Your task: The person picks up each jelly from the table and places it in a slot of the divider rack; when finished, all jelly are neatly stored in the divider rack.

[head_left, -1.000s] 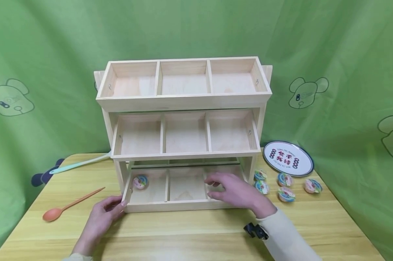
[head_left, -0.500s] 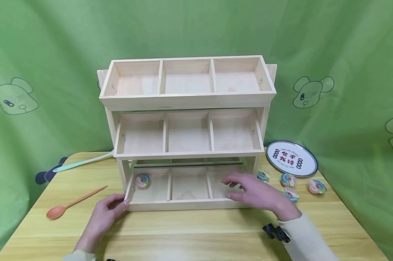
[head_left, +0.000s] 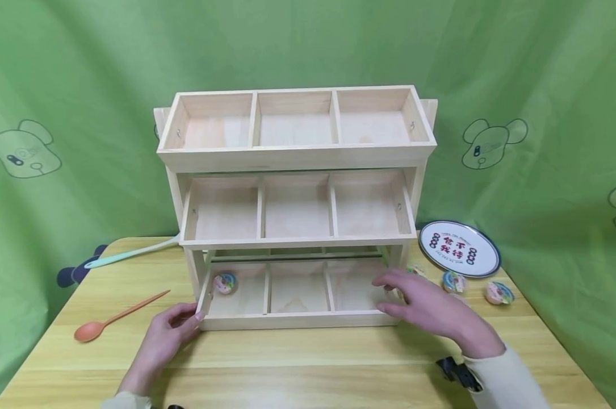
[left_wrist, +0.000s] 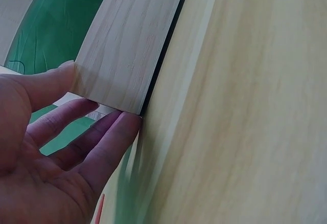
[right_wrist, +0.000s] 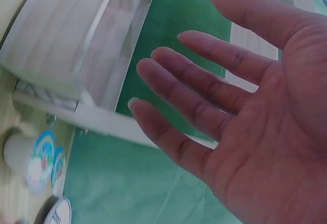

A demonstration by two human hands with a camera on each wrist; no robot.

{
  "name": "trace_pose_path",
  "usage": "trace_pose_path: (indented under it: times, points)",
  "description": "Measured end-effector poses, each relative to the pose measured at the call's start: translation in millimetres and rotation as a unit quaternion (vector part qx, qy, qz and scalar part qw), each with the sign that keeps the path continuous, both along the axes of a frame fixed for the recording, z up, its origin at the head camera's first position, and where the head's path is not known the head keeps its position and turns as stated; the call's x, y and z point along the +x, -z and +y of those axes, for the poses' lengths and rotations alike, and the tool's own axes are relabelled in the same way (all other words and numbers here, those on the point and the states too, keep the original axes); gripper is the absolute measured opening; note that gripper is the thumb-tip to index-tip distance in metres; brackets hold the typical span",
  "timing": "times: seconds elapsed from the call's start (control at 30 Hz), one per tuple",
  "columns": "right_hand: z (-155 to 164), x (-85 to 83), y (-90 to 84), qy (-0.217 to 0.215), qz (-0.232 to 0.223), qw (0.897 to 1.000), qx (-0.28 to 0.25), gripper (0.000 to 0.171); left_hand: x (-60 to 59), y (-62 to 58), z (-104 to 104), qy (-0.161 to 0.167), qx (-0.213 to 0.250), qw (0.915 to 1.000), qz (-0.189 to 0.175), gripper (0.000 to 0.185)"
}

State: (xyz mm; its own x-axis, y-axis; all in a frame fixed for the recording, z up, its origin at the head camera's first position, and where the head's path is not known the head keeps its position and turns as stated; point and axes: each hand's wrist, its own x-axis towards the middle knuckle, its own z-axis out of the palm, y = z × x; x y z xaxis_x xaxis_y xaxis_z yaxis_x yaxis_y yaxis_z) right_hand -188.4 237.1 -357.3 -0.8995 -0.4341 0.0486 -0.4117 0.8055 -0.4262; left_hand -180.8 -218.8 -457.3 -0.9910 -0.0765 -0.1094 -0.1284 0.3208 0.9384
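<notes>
A three-tier wooden rack point(head_left: 297, 159) stands at the back of the table, each tier a tray split into three compartments. One small jelly cup point(head_left: 225, 283) with a printed lid sits in the bottom tray's point(head_left: 297, 322) left compartment. My left hand point(head_left: 167, 341) holds that tray's left front corner, thumb at the upper edge and fingertips against the end, as the left wrist view shows. My right hand point(head_left: 430, 307) holds nothing. It hovers at the tray's right end, fingers spread and slightly bent in the right wrist view, hiding part of the jelly cups behind it.
More jelly cups point(head_left: 499, 292) lie on the table right of the rack, in front of an oval plate point(head_left: 460, 249) with red lettering. On the left lie an orange spoon point(head_left: 89, 331) and a pale green long-handled utensil point(head_left: 129, 255). A green curtain point(head_left: 297, 45) hangs behind.
My right hand has moved rightward from over the bottom tray's middle divider to its right end, toward the jelly cups. My left hand stays at the tray's corner. The head view has shifted slightly.
</notes>
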Motion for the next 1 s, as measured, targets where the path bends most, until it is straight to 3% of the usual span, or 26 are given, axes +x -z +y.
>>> trace_pose_path:
  times: [0.47,1.0]
  points:
    - [29,7.9,3.3,0.033,0.037,0.999,0.005,0.048,-0.8,0.9,-1,0.001,0.003,0.9999,-0.010,0.046]
    - [77,9.2,11.7,0.088,0.078,0.992,0.037,0.063,-1.3,1.0,-2,-0.001,-0.005,1.0000,-0.005,0.050]
